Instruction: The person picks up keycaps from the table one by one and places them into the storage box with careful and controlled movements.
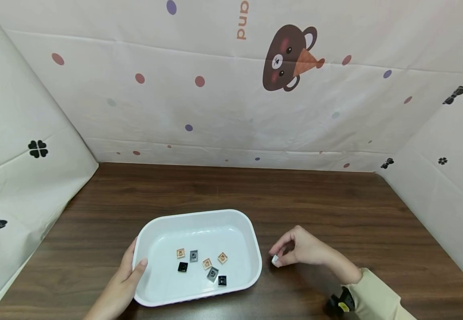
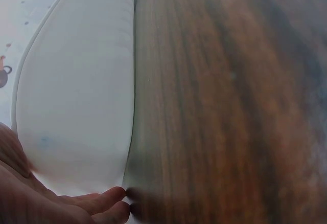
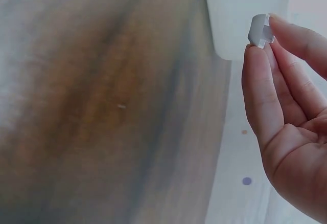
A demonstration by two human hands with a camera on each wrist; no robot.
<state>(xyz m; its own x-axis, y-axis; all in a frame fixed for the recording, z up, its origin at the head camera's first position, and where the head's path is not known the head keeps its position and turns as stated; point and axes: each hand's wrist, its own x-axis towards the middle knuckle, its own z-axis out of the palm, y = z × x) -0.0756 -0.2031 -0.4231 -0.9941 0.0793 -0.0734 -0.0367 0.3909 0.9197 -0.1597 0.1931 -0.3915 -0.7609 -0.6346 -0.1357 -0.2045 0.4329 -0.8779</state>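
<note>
A white plastic tray (image 1: 199,291) stands on the wooden table, with several small keycaps inside. Its left end is gripped by my left hand (image 1: 121,284), thumb over the rim and fingers along the outer wall; the left wrist view shows fingertips (image 2: 115,201) under that wall. Just right of the tray, my right hand (image 1: 305,249) pinches a pale keycap (image 3: 259,30) between thumb and finger. Among the keycaps in the tray are a black keycap (image 1: 182,267), a grey keycap (image 1: 213,274) and an orange-beige keycap (image 1: 222,258), hollow undersides showing.
Brown wooden table (image 1: 311,195) surrounds the tray. A pale printed sheet (image 1: 223,111) rises behind it, and similar sheets line the left and right sides. A black strap device (image 1: 342,303) sits at the right wrist by the sleeve (image 1: 377,293).
</note>
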